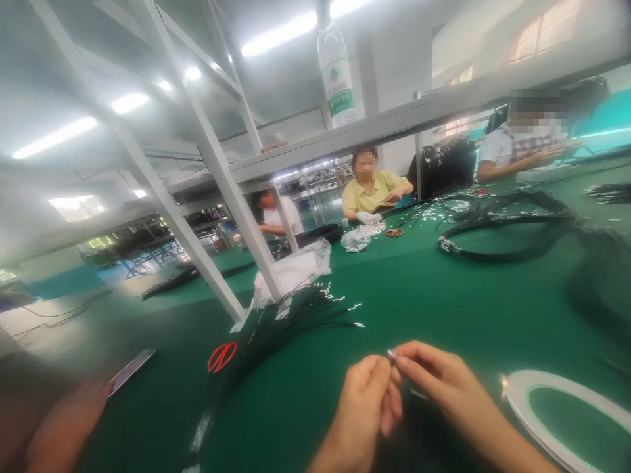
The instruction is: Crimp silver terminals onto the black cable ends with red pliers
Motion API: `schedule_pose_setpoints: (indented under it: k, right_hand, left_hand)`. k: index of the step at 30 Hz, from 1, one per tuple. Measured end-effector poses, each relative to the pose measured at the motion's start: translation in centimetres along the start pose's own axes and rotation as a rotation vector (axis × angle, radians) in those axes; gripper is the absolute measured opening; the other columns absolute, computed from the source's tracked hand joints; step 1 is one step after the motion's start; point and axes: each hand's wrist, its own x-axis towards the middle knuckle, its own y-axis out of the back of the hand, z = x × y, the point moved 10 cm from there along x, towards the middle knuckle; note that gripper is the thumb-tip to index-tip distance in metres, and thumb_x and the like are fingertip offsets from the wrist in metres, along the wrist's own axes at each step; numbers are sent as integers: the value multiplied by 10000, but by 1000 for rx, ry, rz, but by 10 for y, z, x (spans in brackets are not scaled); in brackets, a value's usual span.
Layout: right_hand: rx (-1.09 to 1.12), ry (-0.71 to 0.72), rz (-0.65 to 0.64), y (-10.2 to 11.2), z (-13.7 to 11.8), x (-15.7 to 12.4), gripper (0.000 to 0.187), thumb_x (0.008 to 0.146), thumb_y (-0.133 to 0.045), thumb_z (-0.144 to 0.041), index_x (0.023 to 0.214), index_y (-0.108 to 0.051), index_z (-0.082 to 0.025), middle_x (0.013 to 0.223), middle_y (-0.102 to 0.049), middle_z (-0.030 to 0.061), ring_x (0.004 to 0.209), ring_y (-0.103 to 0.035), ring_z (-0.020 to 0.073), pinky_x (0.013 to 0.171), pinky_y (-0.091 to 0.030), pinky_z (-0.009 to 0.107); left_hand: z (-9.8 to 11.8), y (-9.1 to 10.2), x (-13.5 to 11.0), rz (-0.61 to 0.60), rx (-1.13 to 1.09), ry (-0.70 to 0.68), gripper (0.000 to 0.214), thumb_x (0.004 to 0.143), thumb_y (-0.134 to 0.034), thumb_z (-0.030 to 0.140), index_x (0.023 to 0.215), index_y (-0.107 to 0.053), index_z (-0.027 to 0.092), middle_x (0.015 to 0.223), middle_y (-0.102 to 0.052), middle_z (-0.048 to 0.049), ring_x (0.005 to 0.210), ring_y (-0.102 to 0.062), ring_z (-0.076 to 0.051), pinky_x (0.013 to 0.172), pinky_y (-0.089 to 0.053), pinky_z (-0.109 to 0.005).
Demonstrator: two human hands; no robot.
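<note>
Both of my hands meet low in the view, just right of the middle, over the green table (296,407). My right hand (438,374) pinches a small white piece (392,355) between thumb and forefinger. My left hand (367,394) is closed right beside it, thumb pressed against the curled fingers; what it grips is mostly hidden. Beyond my hands lies a bundle of black cables (296,312) with pale, shiny ends pointing toward the right. A large white ring-shaped roll (522,387) lies to the right of my right hand.
Red-handled scissors (221,358) lie left of the cables. White shelf posts (236,197) rise from the table beside a clear plastic bag (296,269). Coiled black cables (503,253) lie at back right. Another person's hand (73,414) holds a flat device at left. Co-workers (377,190) sit opposite.
</note>
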Motion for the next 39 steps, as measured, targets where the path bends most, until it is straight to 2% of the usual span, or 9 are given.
schedule_pose_setpoints:
  k: [7,15,17,21,25,28,32,37,39]
  right_hand:
    - [186,-191,-129,-9,29,-2,437,666,-750,-594,709,-606,-183,614,-546,-34,563,-459,120,561,-338,251]
    - [355,-273,-221,-17,38,-8,335,725,-776,-464,707,-616,-170,597,-518,-52,545,-342,73,526,-244,204]
    - [394,-283,-151,-5,35,-6,339,723,-784,-465,691,-614,-174,582,-496,-63,529,-307,66,504,-243,191]
    - [357,-142,192,52,15,1,322,706,-803,-473,732,-646,-193,674,-588,-39,545,-366,69,506,-325,174]
    - [351,-64,367,85,5,1,308,673,-814,-448,767,-669,-194,705,-634,-13,546,-404,74,496,-355,172]
    - [358,-38,455,96,7,1,287,658,-801,-428,729,-654,-191,679,-625,-16,538,-409,75,483,-353,171]
    - [365,7,549,104,8,1,262,651,-786,-401,713,-649,-187,668,-612,-28,514,-368,60,468,-316,166]
    - [329,3,577,104,10,-1,258,683,-764,-410,730,-659,-179,538,-520,-57,498,-340,66,490,-295,184]
    - [312,-2,572,102,11,-1,258,695,-755,-416,740,-665,-178,488,-469,-70,490,-330,73,492,-279,197]
  left_hand:
    - [-3,-11,-1,-156,-141,99,401,799,-651,531,705,-522,163,376,-440,95,286,-205,-9,378,-142,-207]
    - [-4,-21,-6,-264,-186,150,408,778,-691,518,699,-551,143,354,-400,105,273,-190,-6,369,-166,-197]
    - [-3,-16,-4,-228,-188,125,410,778,-695,520,714,-561,138,372,-428,95,285,-213,-8,370,-166,-192]
    - [7,-1,0,-121,-220,41,342,834,-668,468,799,-564,144,487,-544,59,367,-376,-26,434,-302,-174]
    - [6,-12,-3,-190,-207,92,297,909,-561,418,923,-578,121,689,-658,-45,576,-589,-109,608,-459,-244]
    - [-5,-21,-4,-242,48,118,195,912,-503,290,929,-600,122,849,-652,-82,701,-608,-148,697,-479,-301]
    - [-4,-4,4,-24,800,-72,89,820,-545,164,796,-631,167,790,-586,-26,716,-520,-164,679,-389,-297]
    - [-23,2,6,39,942,1,151,728,-691,305,699,-603,185,757,-565,-20,725,-496,-200,644,-333,-305]
    - [-24,-1,7,43,963,2,149,700,-703,274,664,-583,192,763,-552,-17,774,-497,-212,685,-331,-312]
